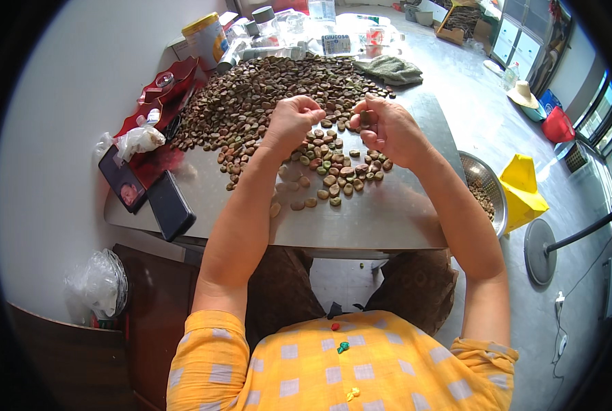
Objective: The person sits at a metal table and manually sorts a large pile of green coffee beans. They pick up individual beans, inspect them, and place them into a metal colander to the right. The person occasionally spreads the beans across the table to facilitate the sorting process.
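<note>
A large heap of dried brown broad beans [251, 89] covers the far part of the grey metal table, with a looser scatter of beans [330, 181] nearer to me. Above the heap's near edge, my left hand [292, 123] is closed, thumb and fingertips pinched together. What it pinches, if anything, I cannot make out. My right hand [394, 131] is level with it on the right, fingers curled in. A dark broad bean [368, 118] shows between its thumb and fingers. The two hands are apart, with a few beans lying on the table between them.
Left on the table lie two phones [171, 204], a red tray [131, 123] and crumpled plastic. Clear bottles [268, 27], a yellow-lidded tin [205, 38] and a green cloth [389, 70] stand behind. Right, below the table: a metal colander [498, 198] of beans, yellow bag [522, 192].
</note>
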`<action>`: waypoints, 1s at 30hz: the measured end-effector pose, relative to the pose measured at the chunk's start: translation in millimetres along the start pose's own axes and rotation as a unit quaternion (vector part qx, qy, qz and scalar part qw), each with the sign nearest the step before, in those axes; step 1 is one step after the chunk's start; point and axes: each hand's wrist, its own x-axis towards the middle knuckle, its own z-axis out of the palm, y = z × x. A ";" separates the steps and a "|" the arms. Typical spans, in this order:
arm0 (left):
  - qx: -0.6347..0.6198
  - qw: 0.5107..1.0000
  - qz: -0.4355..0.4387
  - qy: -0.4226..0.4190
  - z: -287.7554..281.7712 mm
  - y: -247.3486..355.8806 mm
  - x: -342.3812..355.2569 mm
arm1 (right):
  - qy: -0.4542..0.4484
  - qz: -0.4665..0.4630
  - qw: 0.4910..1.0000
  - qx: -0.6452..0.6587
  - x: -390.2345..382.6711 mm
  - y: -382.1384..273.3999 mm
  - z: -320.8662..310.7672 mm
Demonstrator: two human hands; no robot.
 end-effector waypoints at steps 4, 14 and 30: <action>0.277 0.958 0.076 0.018 10.7 -1.2 -5.4 | -0.053 -0.102 0.933 -0.342 6.9 6.3 -20.7; 0.444 0.891 0.093 0.007 15.2 -7.9 -5.5 | -0.071 -0.206 0.653 -0.725 0.8 19.6 -18.7; 0.443 0.870 0.174 0.126 18.9 -20.4 2.7 | 0.003 -0.315 0.642 -0.699 15.1 33.5 -19.6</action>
